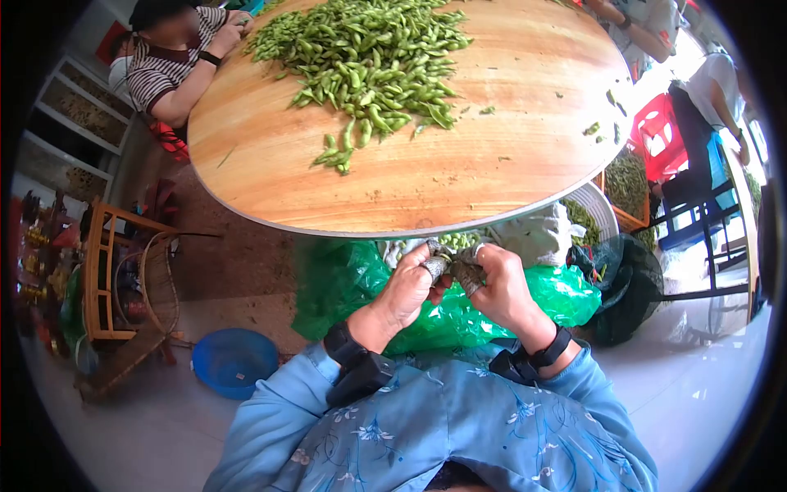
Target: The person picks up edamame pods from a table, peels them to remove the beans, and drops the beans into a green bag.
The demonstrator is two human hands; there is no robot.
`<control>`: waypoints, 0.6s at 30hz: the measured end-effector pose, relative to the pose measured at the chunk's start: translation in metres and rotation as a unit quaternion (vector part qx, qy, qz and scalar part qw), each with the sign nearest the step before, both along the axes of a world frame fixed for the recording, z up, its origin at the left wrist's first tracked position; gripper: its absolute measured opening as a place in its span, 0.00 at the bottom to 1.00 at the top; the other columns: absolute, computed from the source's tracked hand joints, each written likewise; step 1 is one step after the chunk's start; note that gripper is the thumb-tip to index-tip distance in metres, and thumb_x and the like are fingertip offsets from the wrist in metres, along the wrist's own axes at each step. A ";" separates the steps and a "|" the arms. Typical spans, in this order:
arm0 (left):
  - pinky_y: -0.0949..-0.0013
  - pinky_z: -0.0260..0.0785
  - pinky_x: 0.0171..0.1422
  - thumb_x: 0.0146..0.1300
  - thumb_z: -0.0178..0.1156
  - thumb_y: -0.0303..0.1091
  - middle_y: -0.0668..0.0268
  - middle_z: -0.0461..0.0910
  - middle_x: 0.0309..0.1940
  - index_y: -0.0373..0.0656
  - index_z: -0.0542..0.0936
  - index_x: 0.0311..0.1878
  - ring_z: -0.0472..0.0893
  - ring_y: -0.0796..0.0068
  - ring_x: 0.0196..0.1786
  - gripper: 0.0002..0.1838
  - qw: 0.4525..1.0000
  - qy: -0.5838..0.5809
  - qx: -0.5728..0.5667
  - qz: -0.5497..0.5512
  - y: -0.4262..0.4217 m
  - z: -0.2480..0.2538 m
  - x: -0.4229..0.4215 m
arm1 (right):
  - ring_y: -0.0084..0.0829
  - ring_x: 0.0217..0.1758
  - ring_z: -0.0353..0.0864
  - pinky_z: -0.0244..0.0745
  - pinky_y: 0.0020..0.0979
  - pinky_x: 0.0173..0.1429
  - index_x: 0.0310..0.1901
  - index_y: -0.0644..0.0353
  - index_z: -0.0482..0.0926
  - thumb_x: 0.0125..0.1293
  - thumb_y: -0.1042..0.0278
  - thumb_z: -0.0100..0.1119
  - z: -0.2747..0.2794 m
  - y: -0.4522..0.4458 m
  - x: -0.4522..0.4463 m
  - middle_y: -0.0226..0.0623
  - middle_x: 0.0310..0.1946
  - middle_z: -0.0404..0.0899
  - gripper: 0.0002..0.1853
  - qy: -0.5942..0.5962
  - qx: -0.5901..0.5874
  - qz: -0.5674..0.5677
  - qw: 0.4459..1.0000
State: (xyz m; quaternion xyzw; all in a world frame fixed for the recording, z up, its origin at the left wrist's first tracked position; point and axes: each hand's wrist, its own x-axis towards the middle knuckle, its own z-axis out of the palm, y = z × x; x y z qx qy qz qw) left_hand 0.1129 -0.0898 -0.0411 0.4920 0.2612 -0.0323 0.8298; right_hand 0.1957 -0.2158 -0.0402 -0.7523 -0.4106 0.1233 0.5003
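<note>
My left hand and my right hand meet above my lap, just below the table's near edge. Both are closed, thumbs and fingers pinched together, with grey wrappings on some fingers. A sliver of green between the fingertips looks like a soybean pod, mostly hidden by my fingers. Beneath my hands a green plastic bag spreads across my lap. Pale green beans show just beyond my fingers. A large heap of soybean pods lies on the round wooden table.
A person in a striped top sits at the table's far left; other people are at the right. A blue basin stands on the floor at left, near a bamboo chair. Red chairs and a dark net bag are at right.
</note>
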 end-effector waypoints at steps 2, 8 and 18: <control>0.79 0.60 0.21 0.58 0.44 0.33 0.72 0.70 0.21 0.47 0.72 0.36 0.68 0.83 0.21 0.07 0.999 0.010 -0.045 0.014 0.002 -0.010 0.001 | 0.44 0.23 0.71 0.66 0.35 0.26 0.19 0.65 0.69 0.42 0.81 0.58 0.003 0.003 -0.003 0.46 0.19 0.70 0.06 -0.047 -0.006 -0.018 0.999; 0.78 0.57 0.22 0.54 0.41 0.28 0.71 0.72 0.26 0.48 0.72 0.38 0.67 0.81 0.22 0.11 0.998 0.045 -0.017 0.033 0.000 -0.023 0.006 | 0.44 0.21 0.70 0.64 0.34 0.25 0.18 0.65 0.67 0.42 0.80 0.59 -0.012 0.007 -0.006 0.45 0.17 0.68 0.09 -0.058 -0.024 -0.033 0.997; 0.64 0.68 0.41 0.52 0.57 0.33 0.53 0.76 0.35 0.39 0.73 0.45 0.76 0.57 0.37 0.16 0.749 -0.114 0.641 -0.128 0.007 0.010 -0.010 | 0.16 0.23 0.68 0.64 0.20 0.26 0.29 0.63 0.75 0.56 0.76 0.53 -0.055 -0.083 0.090 0.28 0.20 0.73 0.02 0.058 0.115 -0.307 0.943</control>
